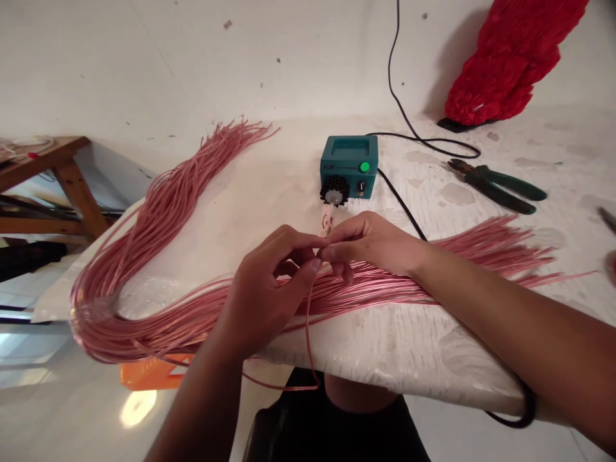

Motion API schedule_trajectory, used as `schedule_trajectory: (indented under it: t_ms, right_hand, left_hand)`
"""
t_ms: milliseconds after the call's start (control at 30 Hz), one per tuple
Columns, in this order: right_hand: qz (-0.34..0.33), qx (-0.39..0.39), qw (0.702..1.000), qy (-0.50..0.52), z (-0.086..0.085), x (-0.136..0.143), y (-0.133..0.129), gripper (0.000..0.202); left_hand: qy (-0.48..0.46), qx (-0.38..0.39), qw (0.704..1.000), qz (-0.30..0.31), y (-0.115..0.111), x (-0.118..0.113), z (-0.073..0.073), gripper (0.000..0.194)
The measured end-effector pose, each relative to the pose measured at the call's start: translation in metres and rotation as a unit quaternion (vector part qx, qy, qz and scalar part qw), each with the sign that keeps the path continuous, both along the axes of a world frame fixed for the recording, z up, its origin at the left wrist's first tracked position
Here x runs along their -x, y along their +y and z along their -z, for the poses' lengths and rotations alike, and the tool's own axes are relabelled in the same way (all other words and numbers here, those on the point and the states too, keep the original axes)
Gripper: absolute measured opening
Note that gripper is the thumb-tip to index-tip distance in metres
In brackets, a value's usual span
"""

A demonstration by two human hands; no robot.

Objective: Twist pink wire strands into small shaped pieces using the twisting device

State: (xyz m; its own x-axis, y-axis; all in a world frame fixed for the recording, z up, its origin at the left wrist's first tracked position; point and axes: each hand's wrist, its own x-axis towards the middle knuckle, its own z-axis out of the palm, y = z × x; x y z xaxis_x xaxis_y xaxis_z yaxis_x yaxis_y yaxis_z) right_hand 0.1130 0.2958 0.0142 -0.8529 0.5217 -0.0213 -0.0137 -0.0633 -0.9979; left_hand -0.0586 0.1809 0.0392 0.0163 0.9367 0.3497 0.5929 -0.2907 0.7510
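The left hand (269, 282) pinches one pink wire (308, 327) near the green box (349, 157). The right hand (370, 247) is pinched closed beside it, but I can't see on what. The wire's tip is hidden, so I can't tell if it's done. Many more lie in the bunch (168, 324).

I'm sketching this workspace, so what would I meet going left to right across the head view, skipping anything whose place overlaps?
Wooden stand → upper ends of the pink strands → teal box with a green button → green-handled pliers → dark object cut off at the right edge.
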Motion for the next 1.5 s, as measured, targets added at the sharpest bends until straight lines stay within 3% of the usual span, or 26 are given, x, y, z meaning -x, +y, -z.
schedule_trajectory:
  t_ms: [400, 500, 600, 733, 900, 1033, 1233, 1500]
  right_hand:
    - [-0.007, -0.007, 1.0, 0.021, -0.001, -0.001, -0.001, 0.018]
    - [-0.02, -0.007, 1.0, 0.018, -0.001, 0.0, -0.002, 0.017]
    - [-0.044, 0.005, 0.999, 0.018, -0.002, 0.0, -0.003, 0.016]
    - [-0.056, 0.015, 0.998, 0.016, -0.003, -0.001, -0.004, 0.014]
    - [-0.063, 0.026, 0.997, 0.027, -0.003, -0.001, -0.004, 0.011]
    - [-0.071, 0.025, 0.997, 0.026, -0.004, 0.0, -0.006, 0.01]
    - [-0.07, -0.003, 0.997, 0.013, -0.006, -0.001, -0.008, 0.012]
    - [-0.078, -0.02, 0.997, 0.019, -0.008, 0.0, -0.009, 0.013]
  left_hand:
    - [-0.054, -0.022, 0.997, -0.042, -0.004, -0.011, 0.0, 0.005]
    - [-0.11, 0.014, 0.993, -0.05, -0.003, -0.014, -0.001, 0.015]
    - [-0.224, 0.079, 0.971, -0.025, -0.001, -0.014, 0.0, 0.02]
    - [-0.349, 0.181, 0.918, 0.046, 0.001, -0.01, 0.003, 0.023]
    - [-0.36, 0.246, 0.899, 0.039, 0.0, -0.004, -0.001, 0.017]
    - [-0.316, 0.299, 0.9, 0.032, -0.002, 0.001, -0.004, 0.014]
    - [-0.289, 0.321, 0.897, 0.1, 0.0, 0.013, 0.002, 0.031]
    - [-0.331, 0.381, 0.853, 0.131, 0.003, 0.021, 0.002, 0.03]
